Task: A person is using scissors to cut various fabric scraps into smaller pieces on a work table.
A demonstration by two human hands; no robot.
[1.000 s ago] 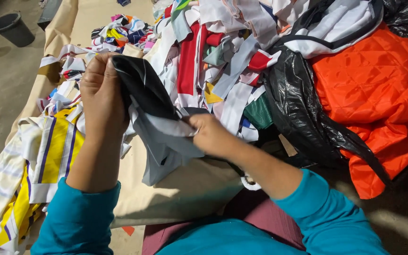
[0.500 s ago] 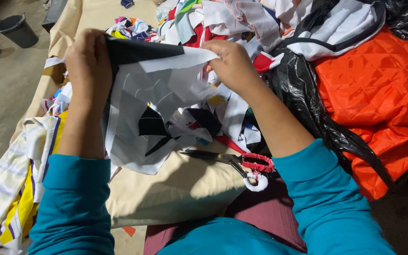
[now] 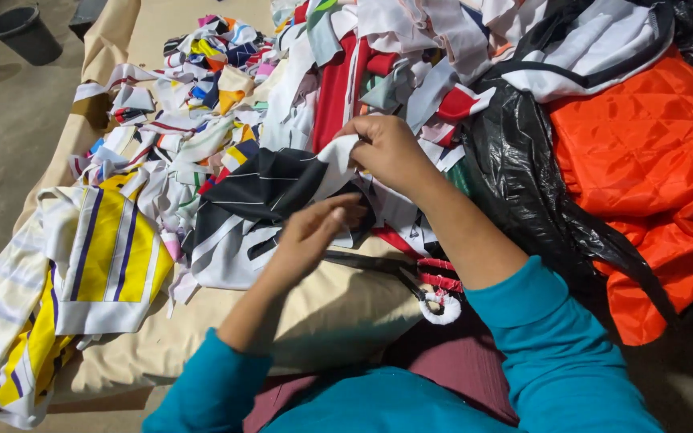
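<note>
Right hand (image 3: pixel 387 148) is closed in a pinch on the white corner of the black and white fabric piece (image 3: pixel 262 200), up near the middle of the scrap pile (image 3: pixel 226 88). Left hand (image 3: pixel 314 232) is half open, fingers curled loosely, resting on the lower edge of the same piece; can't tell if it actually grips or just touches

The piece lies crumpled on the tan tabletop (image 3: pixel 146 353) cover, just left of centre, partly on top of other scraps. Looks like thin sports-type knit: light, limp, smooth, probably a bit slippery. It'll drape and fold under its own weight, nothing to break. Best hold is a pinch at a corner or hemmed edge, two points apart so it spreads flat; a grab in the middle just bunches it

Around it:
- yellow, white and purple striped cloth (image 3: pixel 98 256) to the left, hanging over the tabletop edge, same soft knit look
- scissors (image 3: pixel 411 281) just beside the left forearm, dark blades, handles wrapped in red and white
- black plastic bag (image 3: pixel 523 184) to the right, glossy and crinkled
- orange quilted fabric (image 3: pixel 651 160) far right, puffy with stitched diamonds
- dark bucket (image 3: pixel 26 32) on the floor, top left
</note>
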